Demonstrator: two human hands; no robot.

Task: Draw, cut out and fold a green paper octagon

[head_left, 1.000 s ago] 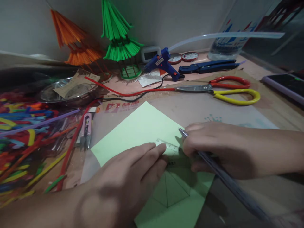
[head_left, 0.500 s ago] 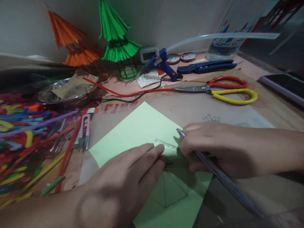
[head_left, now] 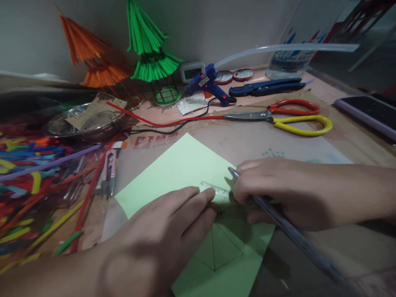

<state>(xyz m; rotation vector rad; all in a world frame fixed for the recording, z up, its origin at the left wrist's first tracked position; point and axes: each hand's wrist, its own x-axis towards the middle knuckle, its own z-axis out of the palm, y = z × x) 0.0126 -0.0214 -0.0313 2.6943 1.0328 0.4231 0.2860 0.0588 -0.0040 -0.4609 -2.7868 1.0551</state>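
Observation:
My left hand (head_left: pixel 168 231) lies over a light green sheet of paper (head_left: pixel 182 165). Its fingers are stretched out, the tips pressing on a clear ruler (head_left: pixel 216 189). My right hand (head_left: pixel 262 185) is closed around a grey pen (head_left: pixel 287 229), its tip pointing up and left above the paper. The fingers of this hand rest by the ruler's right end; part of the ruler is hidden under both hands. Below the ruler, thin dark lines form an angular drawing (head_left: pixel 214 251) on the paper, partly in shadow.
Scissors (head_left: pixel 301 123) with red and yellow handles, a blue glue gun (head_left: pixel 210 84) and blue pliers (head_left: pixel 267 87) lie behind the paper. Green (head_left: pixel 150 62) and orange (head_left: pixel 89 53) tiered models stand at the back. Pink snips (head_left: pixel 109 173), colourful scraps (head_left: pixel 27 173) and a phone (head_left: pixel 368 113) flank it.
The whole view has shifted very slightly. Both hands, the ruler, the pen and the paper keep their places relative to each other.

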